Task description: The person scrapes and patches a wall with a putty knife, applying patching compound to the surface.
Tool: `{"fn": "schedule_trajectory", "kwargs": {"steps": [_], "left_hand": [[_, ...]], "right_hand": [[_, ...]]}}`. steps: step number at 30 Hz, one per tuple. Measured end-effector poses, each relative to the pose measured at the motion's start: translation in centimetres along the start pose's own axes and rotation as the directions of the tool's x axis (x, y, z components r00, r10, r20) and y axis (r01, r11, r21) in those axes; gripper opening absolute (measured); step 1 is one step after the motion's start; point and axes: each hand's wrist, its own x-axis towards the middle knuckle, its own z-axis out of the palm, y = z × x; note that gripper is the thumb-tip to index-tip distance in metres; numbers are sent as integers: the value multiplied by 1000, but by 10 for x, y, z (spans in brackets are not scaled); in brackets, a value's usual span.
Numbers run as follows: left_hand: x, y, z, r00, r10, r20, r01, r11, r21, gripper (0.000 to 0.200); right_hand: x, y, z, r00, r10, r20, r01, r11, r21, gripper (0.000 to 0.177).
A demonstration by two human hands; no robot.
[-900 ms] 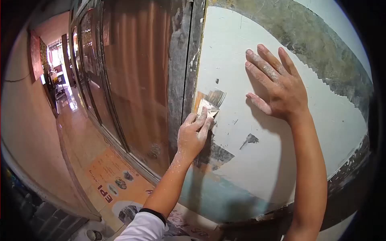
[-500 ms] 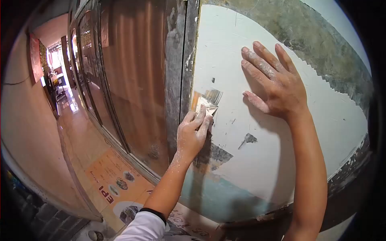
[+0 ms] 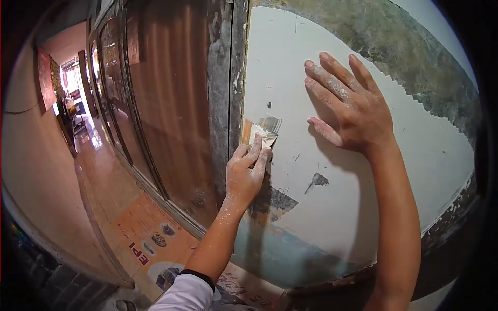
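Observation:
My left hand (image 3: 245,173) is closed round a scraper (image 3: 263,137), its flat blade caked with white flakes. The scraper is against the white-painted panel (image 3: 290,93), near the panel's left edge. Grey bare patches with streaks show beside and below the blade. My right hand (image 3: 358,106) lies flat on the white paint, fingers spread and pointing up and left. White dust covers the fingers of both hands. A small grey patch (image 3: 318,180) of stripped paint shows below the right hand.
Left of the panel stands a dark wooden post (image 3: 220,78), then a glass door (image 3: 171,114) with a brown curtain behind it. An orange printed sheet (image 3: 148,228) covers the floor below. A corridor runs back at the far left, beside a plain wall (image 3: 36,166).
The panel and both hands appear slightly further left in view. The scraper stays at nearly the same spot on the panel, and the right hand remains flat.

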Motion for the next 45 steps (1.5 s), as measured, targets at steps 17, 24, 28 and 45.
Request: {"fn": "schedule_trajectory", "kwargs": {"steps": [17,24,28,45], "left_hand": [[26,12,2,999,32,-21,-32,999,22,39],[24,14,3,1000,9,-19,-8,999,43,39],[23,12,5,998,29,-49,-28,999,33,40],[-8,-6,-2,998,-51,32,51,999,-4,41]], "right_hand": [[0,-1,3,1000,7,-30,-8,1000,-19,57],[0,-3,0,1000,16,5,-16,1000,-16,58],[1,-3,-1,1000,1,-14,-1,1000,-23,55],[0,-3,-1,1000,20,22,-20,1000,-13,58]]}}
